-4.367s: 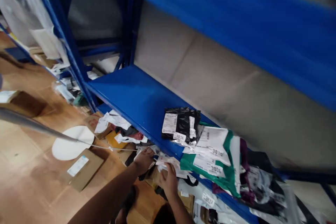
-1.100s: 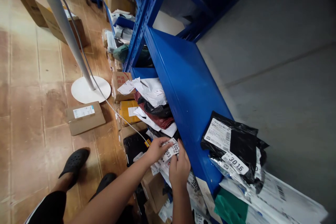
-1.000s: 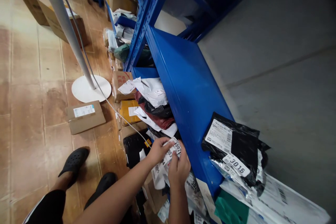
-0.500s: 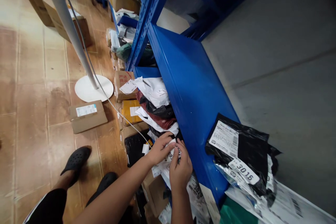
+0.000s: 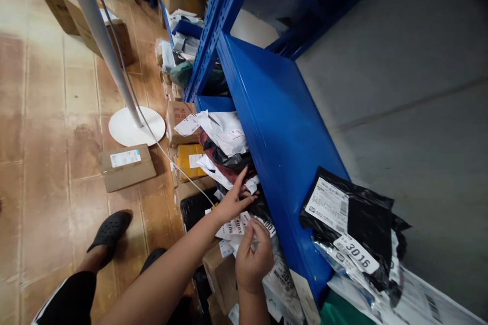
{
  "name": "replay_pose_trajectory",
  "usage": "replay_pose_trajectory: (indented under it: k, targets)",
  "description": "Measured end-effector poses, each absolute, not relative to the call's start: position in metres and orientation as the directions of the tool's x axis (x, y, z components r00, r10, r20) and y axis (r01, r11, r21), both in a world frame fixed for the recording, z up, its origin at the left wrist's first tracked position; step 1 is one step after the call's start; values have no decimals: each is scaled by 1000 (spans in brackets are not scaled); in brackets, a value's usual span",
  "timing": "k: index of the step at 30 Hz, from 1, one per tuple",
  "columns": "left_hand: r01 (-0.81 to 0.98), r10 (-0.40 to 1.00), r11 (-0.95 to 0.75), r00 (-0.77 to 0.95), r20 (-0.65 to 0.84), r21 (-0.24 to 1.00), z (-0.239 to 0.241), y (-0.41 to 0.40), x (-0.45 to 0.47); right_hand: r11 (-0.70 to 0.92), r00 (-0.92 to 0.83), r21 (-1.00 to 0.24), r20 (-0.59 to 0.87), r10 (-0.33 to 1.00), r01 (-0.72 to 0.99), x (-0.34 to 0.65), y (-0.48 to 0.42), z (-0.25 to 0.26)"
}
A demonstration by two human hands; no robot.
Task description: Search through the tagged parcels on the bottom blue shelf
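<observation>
1. Head view looks down along a blue shelf (image 5: pixel 274 111) that runs from the upper middle of the frame to the lower right; its board is bare in the middle.
2. At the lower right of the shelf lies a black parcel bag (image 5: pixel 366 223) with a white label, and a tag reading 3016 (image 5: pixel 357 253) sits on the clear packet under it.
3. Below the shelf edge, mid-frame, a heap of mailers (image 5: pixel 224 147) in white, black and dark red is piled on the lower level, with brown cartons (image 5: pixel 179 117) just to its left.
4. On the tiled floor at the left stands a white pole on a round base (image 5: pixel 135 127), a cable trailing from it toward the heap; a flat cardboard box (image 5: pixel 127 165) lies just below the base.
5. My black shoe (image 5: pixel 110 228) shows at the lower left.
6. My left hand (image 5: pixel 232 200) reaches into the heap with fingers spread and the forefinger pointing up, its fingertips touching the dark mailers beside the shelf edge.
7. My right hand (image 5: pixel 251 259) is curled, pinching a bunch of white numbered tags (image 5: pixel 238 226) between thumb and fingers, low in the middle of the frame just left of the shelf edge.
8. Under my right hand lies a clear packet marked 3020 (image 5: pixel 284 279).
</observation>
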State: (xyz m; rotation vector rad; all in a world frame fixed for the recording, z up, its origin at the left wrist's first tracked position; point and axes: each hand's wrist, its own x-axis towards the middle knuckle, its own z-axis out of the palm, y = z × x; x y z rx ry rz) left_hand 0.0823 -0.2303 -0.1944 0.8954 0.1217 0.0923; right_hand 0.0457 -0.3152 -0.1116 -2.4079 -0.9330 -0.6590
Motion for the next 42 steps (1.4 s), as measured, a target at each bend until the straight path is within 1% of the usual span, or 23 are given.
replay_pose_trajectory:
  k: [1,3,5,7,9,10,12,14,15,18,21,23,24,26,28,30,33,35,39,41,42]
  targets:
    - [-32,123,652,990,-64,758,-195,-229,83,-665,680,-284,566,465,691,46,-310,-112]
    - [-22,108,684,992,-72,730,-195,-225,81,-709,781,-392,504,367,586,50,-301,-115]
    - [22,80,685,991,-105,728,-195,-222,80,-767,897,-511,399,188,388,56,-297,-118]
    - [54,54,676,991,-123,735,-197,-220,81,-788,959,-586,282,21,190,61,-295,-121]
    - [77,24,681,992,-128,729,-199,-218,84,-775,976,-625,211,-53,93,64,-294,-122]
    - [101,-10,688,991,-130,718,-199,-218,87,-774,976,-629,205,-74,73,65,-293,-123]
    - [173,-107,699,985,-138,694,-199,-215,92,-791,965,-609,237,-116,54,64,-291,-125]
    - [230,-176,660,973,-150,715,-196,-212,94,-830,943,-558,279,-183,4,63,-290,-128]
    - [234,-181,625,971,-153,744,-193,-211,95,-845,930,-534,288,-227,-41,63,-290,-130]
    - [191,-118,508,981,-152,840,-186,-210,93,-844,901,-499,246,-358,-199,66,-289,-133]
    - [147,-22,435,988,-153,888,-182,-217,91,-759,834,-516,143,-534,-397,73,-288,-131]
    - [131,31,397,987,-156,908,-182,-224,91,-702,787,-544,118,-606,-459,75,-286,-128]
    - [126,54,380,986,-158,916,-183,-228,91,-690,785,-563,112,-609,-455,74,-286,-126]
    - [130,94,349,981,-172,928,-184,-234,92,-691,822,-596,89,-563,-409,70,-285,-121]
    - [148,126,317,972,-196,937,-185,-238,93,-687,835,-592,43,-548,-420,62,-285,-119]
    - [166,151,277,965,-214,946,-184,-240,92,-673,810,-561,7,-586,-482,54,-287,-117]
    - [184,176,198,960,-219,963,-181,-239,89,-681,779,-496,16,-627,-539,45,-292,-112]
    - [183,172,154,963,-208,971,-179,-237,85,-685,768,-450,-3,-640,-573,43,-296,-105]
    - [153,136,121,976,-169,981,-176,-234,75,-606,688,-362,-163,-707,-708,31,-304,-88]
    - [185,168,142,964,-208,972,-174,-234,68,-583,673,-359,-218,-706,-729,18,-305,-82]
    - [223,215,166,943,-256,961,-172,-234,64,-572,678,-388,-241,-694,-723,11,-305,-81]
